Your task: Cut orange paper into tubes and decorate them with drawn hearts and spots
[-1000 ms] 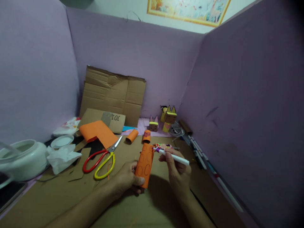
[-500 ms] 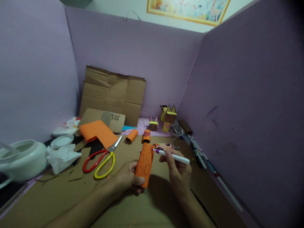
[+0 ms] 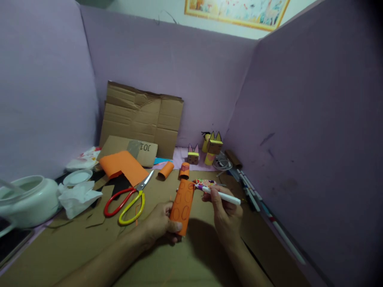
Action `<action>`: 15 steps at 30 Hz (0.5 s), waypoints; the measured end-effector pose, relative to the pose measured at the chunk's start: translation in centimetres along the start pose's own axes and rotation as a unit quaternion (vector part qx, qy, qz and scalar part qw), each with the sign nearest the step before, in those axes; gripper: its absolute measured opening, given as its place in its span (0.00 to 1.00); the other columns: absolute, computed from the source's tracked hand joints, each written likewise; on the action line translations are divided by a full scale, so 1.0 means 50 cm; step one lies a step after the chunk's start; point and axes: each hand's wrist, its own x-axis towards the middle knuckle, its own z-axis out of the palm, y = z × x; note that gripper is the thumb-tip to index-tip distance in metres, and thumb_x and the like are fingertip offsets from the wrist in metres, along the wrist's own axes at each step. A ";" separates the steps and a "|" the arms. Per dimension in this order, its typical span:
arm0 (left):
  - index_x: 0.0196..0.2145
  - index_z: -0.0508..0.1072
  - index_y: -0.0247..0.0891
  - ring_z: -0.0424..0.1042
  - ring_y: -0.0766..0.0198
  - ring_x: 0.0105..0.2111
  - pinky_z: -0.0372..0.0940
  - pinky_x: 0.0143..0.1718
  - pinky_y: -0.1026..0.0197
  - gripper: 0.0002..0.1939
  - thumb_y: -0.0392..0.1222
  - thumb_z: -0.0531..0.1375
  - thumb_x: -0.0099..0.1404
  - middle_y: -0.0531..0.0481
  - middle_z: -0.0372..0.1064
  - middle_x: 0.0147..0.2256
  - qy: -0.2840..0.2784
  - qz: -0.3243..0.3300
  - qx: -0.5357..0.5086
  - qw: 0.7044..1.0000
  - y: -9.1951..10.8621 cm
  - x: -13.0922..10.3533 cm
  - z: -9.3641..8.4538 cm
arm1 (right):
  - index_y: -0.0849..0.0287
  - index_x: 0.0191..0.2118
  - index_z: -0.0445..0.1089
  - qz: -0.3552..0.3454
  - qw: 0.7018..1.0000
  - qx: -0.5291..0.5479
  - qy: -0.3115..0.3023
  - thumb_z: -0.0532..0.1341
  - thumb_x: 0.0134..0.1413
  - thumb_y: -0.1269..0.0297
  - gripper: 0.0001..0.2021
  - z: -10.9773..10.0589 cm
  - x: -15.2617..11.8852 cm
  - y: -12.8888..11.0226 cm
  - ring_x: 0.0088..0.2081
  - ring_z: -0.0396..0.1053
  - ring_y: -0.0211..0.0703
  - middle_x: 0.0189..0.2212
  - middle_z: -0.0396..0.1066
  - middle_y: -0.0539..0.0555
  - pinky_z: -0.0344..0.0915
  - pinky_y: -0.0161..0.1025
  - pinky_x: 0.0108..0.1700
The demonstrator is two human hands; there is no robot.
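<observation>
An orange paper tube (image 3: 183, 207) with dark ovals drawn on it is held tilted near the middle, my left hand (image 3: 163, 225) closed round its lower end. In my right hand (image 3: 226, 211) is a white marker (image 3: 223, 195), its purple end pointing left at the tube's upper right edge. Whether the tip touches the paper is too small to tell. Just beyond the tube stands a short orange roll (image 3: 184, 170) with a red heart, and another orange roll (image 3: 166, 170) lies to its left.
Scissors (image 3: 139, 195) with red and yellow handles lie left of my left hand. Orange paper (image 3: 128, 165), a crumpled tissue (image 3: 79, 197) and a white pot (image 3: 32, 203) are farther left. Cat-eared cardboard figures (image 3: 214, 146) stand at the back; several markers (image 3: 251, 191) line the right wall.
The marker and my right hand have shifted slightly right. My left hand and the tube stay nearly where they were.
</observation>
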 end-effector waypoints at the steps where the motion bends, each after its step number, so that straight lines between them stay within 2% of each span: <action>1: 0.35 0.67 0.32 0.69 0.65 0.19 0.63 0.19 0.65 0.21 0.34 0.63 0.39 0.49 0.72 0.25 0.001 -0.002 -0.002 1.000 -0.001 0.001 0.000 | 0.59 0.34 0.72 -0.002 1.000 0.001 -0.001 0.58 0.61 0.63 0.08 0.000 0.000 0.000 0.25 0.70 0.39 0.23 0.71 0.49 0.68 0.37 0.30; 15: 0.34 0.68 0.32 0.68 0.66 0.18 0.62 0.17 0.67 0.19 0.32 0.63 0.41 0.49 0.71 0.24 -0.007 -0.003 -0.022 1.000 0.001 0.001 -0.002 | 0.60 0.33 0.71 0.005 1.000 -0.015 0.006 0.59 0.61 0.62 0.09 -0.001 0.000 0.001 0.24 0.70 0.40 0.20 0.71 0.49 0.67 0.37 0.28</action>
